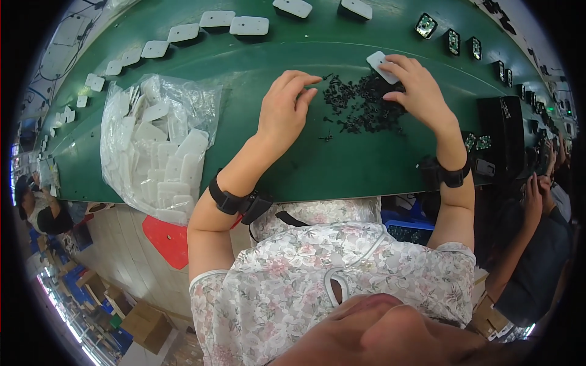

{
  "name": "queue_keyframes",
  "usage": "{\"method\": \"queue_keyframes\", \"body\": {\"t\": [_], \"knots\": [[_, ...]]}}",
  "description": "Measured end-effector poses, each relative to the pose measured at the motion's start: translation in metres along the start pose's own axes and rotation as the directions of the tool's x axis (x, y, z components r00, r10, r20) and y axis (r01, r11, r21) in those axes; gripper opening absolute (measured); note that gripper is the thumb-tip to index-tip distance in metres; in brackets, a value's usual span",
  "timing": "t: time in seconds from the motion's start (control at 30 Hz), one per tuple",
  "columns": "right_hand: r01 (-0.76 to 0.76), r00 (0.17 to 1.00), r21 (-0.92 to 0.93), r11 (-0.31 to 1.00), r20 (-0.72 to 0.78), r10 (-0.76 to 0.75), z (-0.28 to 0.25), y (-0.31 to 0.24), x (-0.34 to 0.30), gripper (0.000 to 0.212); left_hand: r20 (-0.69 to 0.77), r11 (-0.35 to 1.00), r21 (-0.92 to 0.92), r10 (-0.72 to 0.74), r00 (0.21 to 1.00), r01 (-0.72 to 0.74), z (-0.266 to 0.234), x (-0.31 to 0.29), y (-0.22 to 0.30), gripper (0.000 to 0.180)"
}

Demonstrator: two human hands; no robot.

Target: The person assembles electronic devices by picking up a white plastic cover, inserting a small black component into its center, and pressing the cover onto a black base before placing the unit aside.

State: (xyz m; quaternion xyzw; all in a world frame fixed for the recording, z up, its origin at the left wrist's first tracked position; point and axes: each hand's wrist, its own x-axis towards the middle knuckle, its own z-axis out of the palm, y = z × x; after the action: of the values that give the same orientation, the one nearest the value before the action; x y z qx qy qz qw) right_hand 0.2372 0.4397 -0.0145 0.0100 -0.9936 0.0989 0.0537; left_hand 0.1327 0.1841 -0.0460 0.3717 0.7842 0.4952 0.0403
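Observation:
My left hand [285,107] hovers at the left edge of a loose pile of small black screw-like pieces [360,100]. Its thumb and index finger are apart, and nothing shows between them. At the pile's far right side, my right hand [420,91] holds a white rounded-rectangle cover [377,62], tilted, with a small hole in it. The fingers lie over the cover's right edge, while the thumb sits lower, by the black pieces. What is underneath the cover is hard to make out. Both wrists wear black straps.
A clear plastic bag [160,152] full of white covers lies on the green table [256,177] at left. White-topped units [249,25] line the far edge; open units with circuit boards [452,41] continue rightward. A black box [500,134] stands right. Other people sit both sides.

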Motion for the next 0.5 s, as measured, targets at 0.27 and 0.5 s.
{"method": "queue_keyframes", "body": {"t": [0.27, 0.5], "knots": [[-0.016, 0.984, 0.065, 0.998, -0.175, 0.028, 0.022, 0.011, -0.003, 0.03, -0.019, 0.989, -0.011, 0.15, 0.989, -0.15, 0.033, 0.022, -0.01, 0.018], [0.083, 0.912, 0.473, 0.877, -0.391, 0.124, 0.005, -0.035, 0.017, 0.021, -0.115, 0.979, -0.149, 0.124, 0.986, -0.14, 0.034, 0.041, 0.003, 0.023]]}}
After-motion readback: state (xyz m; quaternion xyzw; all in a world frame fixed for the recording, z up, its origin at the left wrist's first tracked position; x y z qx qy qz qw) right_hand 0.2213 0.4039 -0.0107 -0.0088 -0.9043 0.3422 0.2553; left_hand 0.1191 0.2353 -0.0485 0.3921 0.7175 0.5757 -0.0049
